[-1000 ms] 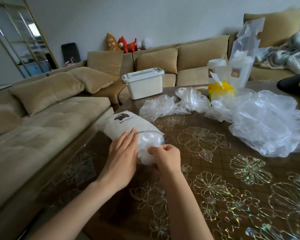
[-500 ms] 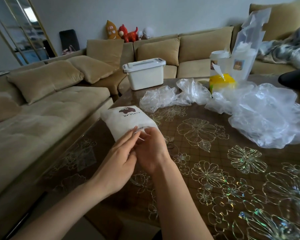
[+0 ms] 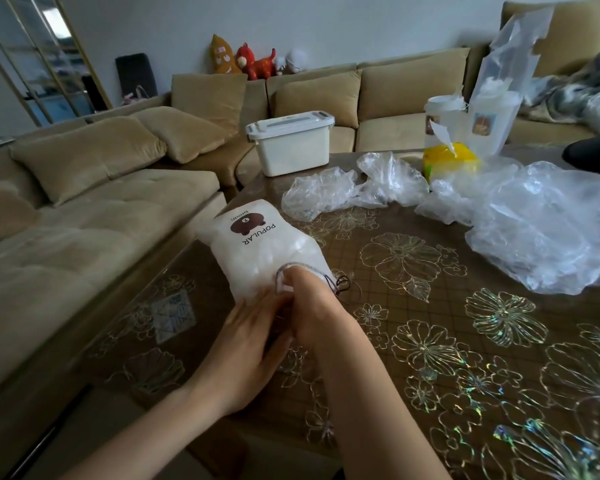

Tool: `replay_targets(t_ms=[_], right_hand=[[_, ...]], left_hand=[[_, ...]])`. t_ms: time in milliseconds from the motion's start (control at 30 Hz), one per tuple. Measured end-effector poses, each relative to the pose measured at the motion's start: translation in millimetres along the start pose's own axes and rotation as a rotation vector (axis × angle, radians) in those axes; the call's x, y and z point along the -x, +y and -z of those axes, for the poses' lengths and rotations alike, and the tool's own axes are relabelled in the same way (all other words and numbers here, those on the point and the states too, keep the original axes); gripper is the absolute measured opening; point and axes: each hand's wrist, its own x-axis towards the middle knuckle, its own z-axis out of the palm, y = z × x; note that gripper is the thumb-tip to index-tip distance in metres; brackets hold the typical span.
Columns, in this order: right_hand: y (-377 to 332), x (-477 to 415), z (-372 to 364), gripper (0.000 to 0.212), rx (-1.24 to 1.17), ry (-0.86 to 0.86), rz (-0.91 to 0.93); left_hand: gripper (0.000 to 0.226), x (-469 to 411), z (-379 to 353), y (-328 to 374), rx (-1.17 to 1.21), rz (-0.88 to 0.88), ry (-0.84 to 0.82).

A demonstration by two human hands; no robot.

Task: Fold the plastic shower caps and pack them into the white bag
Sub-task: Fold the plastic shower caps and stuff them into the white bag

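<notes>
— Where do we have the white bag (image 3: 257, 251)?
— Lying by the table's (image 3: 430, 306) left edge, mouth towards us, bulging with crumpled plastic.
— And our hands?
— Our right hand (image 3: 312, 306) is pushed into the mouth with its fingers hidden, so we cannot tell their grip. Our left hand (image 3: 250, 344) presses nearly straight fingers against the bag's near end.
— The loose shower caps (image 3: 534, 230)?
— Heaped towards the far right corner.
</notes>
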Motion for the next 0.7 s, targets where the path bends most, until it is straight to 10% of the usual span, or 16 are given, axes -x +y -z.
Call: replay_targets(t_ms=[200,267,534,700], right_hand=[[-25,27,33,0.017,0.278,0.057,-0.066],[-35,34,47,0.013,0.246,0.142,-0.003],[-69,57,137,0.027,0.770,1.131,0.643],[-88,74,182,0.043,0.809,1.458,0.865]], left_hand=[[0.099,-9,-9,-18,-0.105,0.081,-0.100],[0.084,-21,-9,-25,-0.101,0.128,-0.105],[0.022,-51,-42,46,-0.079,0.139,0.304],[0.029,-70,-66,89,-0.010,-0.094,0.139]])
